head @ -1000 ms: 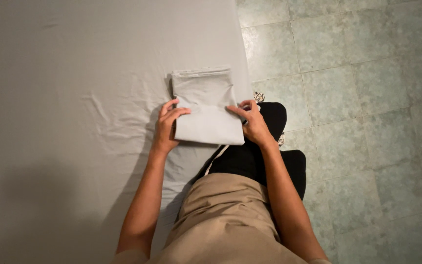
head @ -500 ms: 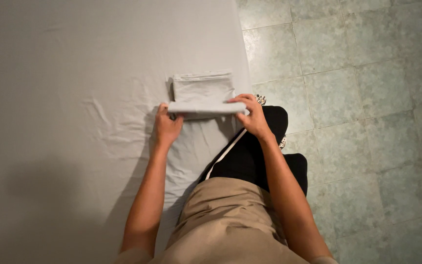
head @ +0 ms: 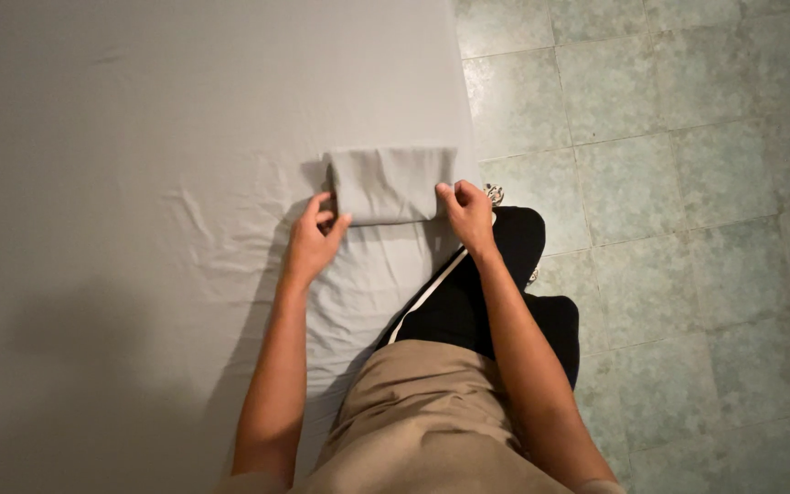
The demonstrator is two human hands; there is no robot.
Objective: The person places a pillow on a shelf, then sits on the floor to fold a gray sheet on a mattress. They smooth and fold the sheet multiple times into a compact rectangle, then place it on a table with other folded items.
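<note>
Cloth (head: 390, 183): now folded flat, centre frame, at our bed's (head: 139, 137) right edge; left hand (head: 314, 238) and right hand (head: 466, 212) loosely curled, fingertips touching its near corners.

Packages, labels, signs, screens: none were visible. The view held only plain cloth, bedding and floor tiles, none of them carrying a tag or print.

A home bedroom: a bed (head: 139, 137) under a wrinkled grey sheet (head: 185, 238) stands on a worn greenish tiled floor (head: 688, 183).
</note>
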